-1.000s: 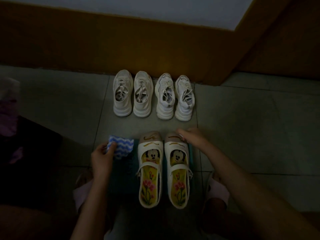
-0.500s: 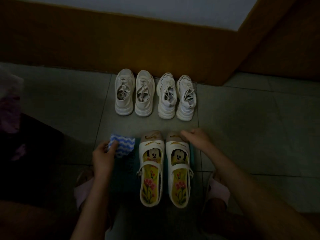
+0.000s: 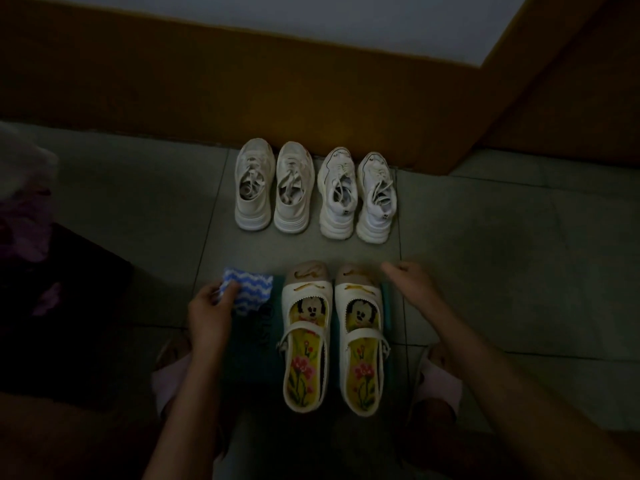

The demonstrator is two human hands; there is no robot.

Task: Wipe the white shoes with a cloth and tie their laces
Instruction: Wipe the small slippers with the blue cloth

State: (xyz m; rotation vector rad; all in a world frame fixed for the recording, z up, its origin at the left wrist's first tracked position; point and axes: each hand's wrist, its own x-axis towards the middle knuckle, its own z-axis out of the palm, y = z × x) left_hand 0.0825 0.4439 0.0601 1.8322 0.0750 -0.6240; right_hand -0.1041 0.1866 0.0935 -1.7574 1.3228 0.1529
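Observation:
Two pairs of white lace-up sneakers stand side by side by the wall: the left pair (image 3: pixel 271 188) and the right pair (image 3: pixel 356 197), laces loose inside them. Nearer me, a pair of white strap shoes (image 3: pixel 334 336) with cartoon insoles sits on a teal mat (image 3: pixel 249 355). My left hand (image 3: pixel 209 311) pinches a blue-and-white wavy cloth (image 3: pixel 251 294) lying left of the strap shoes. My right hand (image 3: pixel 410 284) hovers just right of the right strap shoe's toe, fingers loosely curled, holding nothing.
A brown skirting wall (image 3: pixel 311 109) runs behind the sneakers and turns a corner at the right. Dark furniture with pinkish fabric (image 3: pixel 31 216) is at the left. My feet in pink slippers (image 3: pixel 440 379) flank the mat. Grey floor tiles (image 3: pixel 502 254) lie to the right.
My right hand has lifted off the right strap shoe's toe and drawn slightly right. The left hand still holds the cloth in the same place.

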